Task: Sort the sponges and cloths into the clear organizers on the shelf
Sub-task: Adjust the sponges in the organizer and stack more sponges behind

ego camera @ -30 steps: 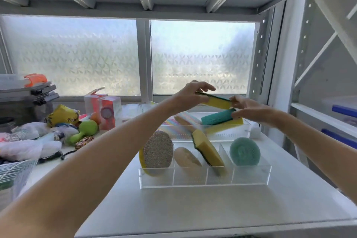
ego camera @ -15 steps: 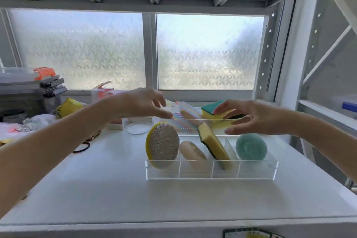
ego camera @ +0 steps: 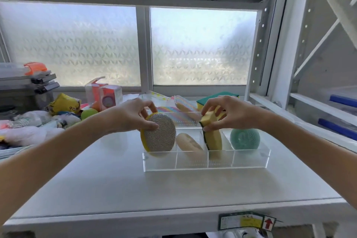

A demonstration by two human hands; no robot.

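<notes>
Both hands in the front clear organizer [ego camera: 249,162] now: left hand [ego camera: 133,117] pinches the silver-faced oval sponge [ego camera: 159,135] at nine o'clock in the tray, right hand [ego camera: 229,113] grips the yellow sponge [ego camera: 212,135] at centre. Best seat each upright, square inside its own divider, then release gently.

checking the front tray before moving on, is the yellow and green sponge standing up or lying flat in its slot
Standing on edge, leaning back. The yellow and green sponge sits in the front organizer's third slot, pinched at the top by the right hand.
</notes>
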